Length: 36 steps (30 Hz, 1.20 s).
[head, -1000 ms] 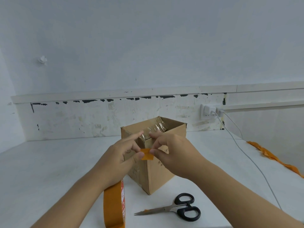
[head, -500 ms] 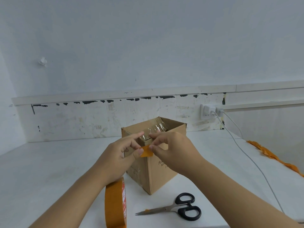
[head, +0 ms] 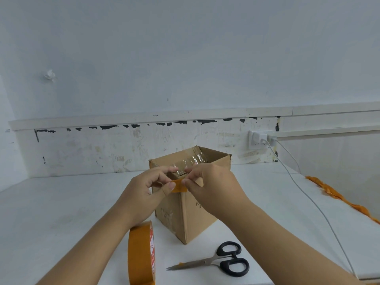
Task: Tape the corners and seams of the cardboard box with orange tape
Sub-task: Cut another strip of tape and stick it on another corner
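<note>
One cardboard box [head: 191, 202] is standing on the table. Lying around the box: one roll of orange tape [head: 140, 256], one pair of scissors [head: 218, 260], one small tape piece [head: 179, 186]. Two hands, left hand [head: 144, 194] and right hand [head: 213, 186], are pinching it.

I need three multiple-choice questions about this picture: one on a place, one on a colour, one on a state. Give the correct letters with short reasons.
1. Where do the scissors lie?
A. inside the box
B. on the table, in front of the box
C. on the wall

2. What colour are their handles?
A. black
B. red
C. white

3. The cardboard box is
A. flattened
B. lying on its side
C. upright, top open

B: they lie on the table near the box's front corner.
A: both loops are black.
C: it stands with its top open, while both hands pinch an orange tape piece at its near top corner.
</note>
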Available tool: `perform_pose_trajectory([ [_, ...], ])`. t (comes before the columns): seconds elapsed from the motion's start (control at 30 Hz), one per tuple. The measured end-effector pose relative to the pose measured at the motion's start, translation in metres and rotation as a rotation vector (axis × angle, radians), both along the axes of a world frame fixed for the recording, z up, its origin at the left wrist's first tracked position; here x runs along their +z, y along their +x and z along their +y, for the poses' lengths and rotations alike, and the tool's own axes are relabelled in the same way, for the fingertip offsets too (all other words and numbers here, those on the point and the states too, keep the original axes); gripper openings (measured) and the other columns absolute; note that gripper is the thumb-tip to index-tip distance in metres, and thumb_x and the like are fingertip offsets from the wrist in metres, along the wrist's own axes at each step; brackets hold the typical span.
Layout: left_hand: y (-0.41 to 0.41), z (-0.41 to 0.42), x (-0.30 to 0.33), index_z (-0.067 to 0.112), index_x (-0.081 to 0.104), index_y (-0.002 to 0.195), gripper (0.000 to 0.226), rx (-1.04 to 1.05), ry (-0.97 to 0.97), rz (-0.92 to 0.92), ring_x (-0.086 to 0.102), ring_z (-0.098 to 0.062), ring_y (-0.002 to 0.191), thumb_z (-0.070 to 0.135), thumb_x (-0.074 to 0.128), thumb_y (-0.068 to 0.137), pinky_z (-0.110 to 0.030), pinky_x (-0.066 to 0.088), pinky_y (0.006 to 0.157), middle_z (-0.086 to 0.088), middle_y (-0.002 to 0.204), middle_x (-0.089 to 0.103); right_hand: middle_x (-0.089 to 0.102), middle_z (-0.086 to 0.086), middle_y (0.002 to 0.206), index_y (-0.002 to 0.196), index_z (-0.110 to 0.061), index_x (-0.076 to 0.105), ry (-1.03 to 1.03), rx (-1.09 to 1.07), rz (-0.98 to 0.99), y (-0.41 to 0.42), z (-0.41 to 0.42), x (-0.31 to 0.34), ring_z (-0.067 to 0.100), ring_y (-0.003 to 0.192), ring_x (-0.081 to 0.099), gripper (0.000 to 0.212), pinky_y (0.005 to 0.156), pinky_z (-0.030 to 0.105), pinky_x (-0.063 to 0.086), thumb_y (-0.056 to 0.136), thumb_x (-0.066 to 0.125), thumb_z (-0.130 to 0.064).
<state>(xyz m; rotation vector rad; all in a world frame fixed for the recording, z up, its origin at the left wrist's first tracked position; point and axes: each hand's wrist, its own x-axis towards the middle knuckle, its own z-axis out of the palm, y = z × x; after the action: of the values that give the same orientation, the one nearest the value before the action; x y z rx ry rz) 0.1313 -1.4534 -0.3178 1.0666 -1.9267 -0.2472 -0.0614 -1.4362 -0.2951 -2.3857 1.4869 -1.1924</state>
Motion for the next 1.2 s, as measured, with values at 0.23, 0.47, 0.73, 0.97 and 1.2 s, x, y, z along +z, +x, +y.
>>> perform_pose_trajectory([
  [0.23, -0.002, 0.001, 0.001, 0.034, 0.064, 0.075, 0.022, 0.010, 0.020, 0.016, 0.054, 0.011, 0.103, 0.053, 0.053, 0.077, -0.011, 0.043, 0.082, 0.040, 0.115, 0.053, 0.070, -0.011, 0.107, 0.085, -0.022, 0.074, -0.010, -0.014, -0.007, 0.002, -0.002, 0.000, 0.012, 0.096, 0.063, 0.018, 0.078, 0.030, 0.050, 0.087, 0.061, -0.035],
  [0.47, 0.003, 0.002, 0.000, 0.031, 0.066, 0.072, 0.018, 0.017, 0.024, 0.029, 0.053, 0.006, 0.112, 0.046, 0.058, 0.080, -0.031, 0.044, 0.096, 0.041, 0.115, 0.056, 0.069, -0.016, 0.108, 0.080, -0.019, 0.071, -0.048, -0.020, -0.029, -0.003, -0.004, -0.003, 0.006, 0.094, 0.063, 0.016, 0.071, 0.020, 0.044, 0.088, 0.062, -0.029],
  [0.73, 0.016, 0.008, 0.003, 0.037, 0.064, 0.086, 0.023, -0.112, 0.172, -0.097, 0.030, 0.008, 0.134, 0.055, 0.052, 0.078, -0.036, 0.025, 0.109, 0.046, 0.139, 0.030, 0.070, -0.009, 0.106, 0.087, -0.024, 0.068, 0.034, 0.036, -0.004, -0.004, 0.005, 0.007, -0.002, 0.058, 0.054, 0.016, 0.057, 0.018, 0.047, 0.086, 0.055, -0.033],
  [0.97, 0.011, 0.014, 0.012, 0.039, 0.065, 0.083, 0.025, -0.128, 0.201, -0.127, 0.036, -0.001, 0.134, 0.059, 0.052, 0.077, -0.045, 0.032, 0.111, 0.042, 0.143, 0.028, 0.065, -0.014, 0.110, 0.089, -0.028, 0.067, 0.107, 0.144, 0.064, -0.010, 0.012, 0.013, 0.000, 0.092, 0.060, 0.050, 0.070, 0.008, 0.041, 0.070, 0.058, -0.073],
  [1.2, 0.008, 0.009, 0.006, 0.040, 0.062, 0.075, 0.020, -0.081, 0.149, -0.062, 0.048, 0.017, 0.109, 0.056, 0.050, 0.078, -0.024, 0.039, 0.096, 0.045, 0.134, 0.038, 0.058, -0.017, 0.130, 0.083, -0.026, 0.071, 0.045, 0.139, 0.078, -0.012, 0.008, 0.006, -0.008, 0.115, 0.049, 0.016, 0.080, 0.012, 0.039, 0.083, 0.067, -0.041],
])
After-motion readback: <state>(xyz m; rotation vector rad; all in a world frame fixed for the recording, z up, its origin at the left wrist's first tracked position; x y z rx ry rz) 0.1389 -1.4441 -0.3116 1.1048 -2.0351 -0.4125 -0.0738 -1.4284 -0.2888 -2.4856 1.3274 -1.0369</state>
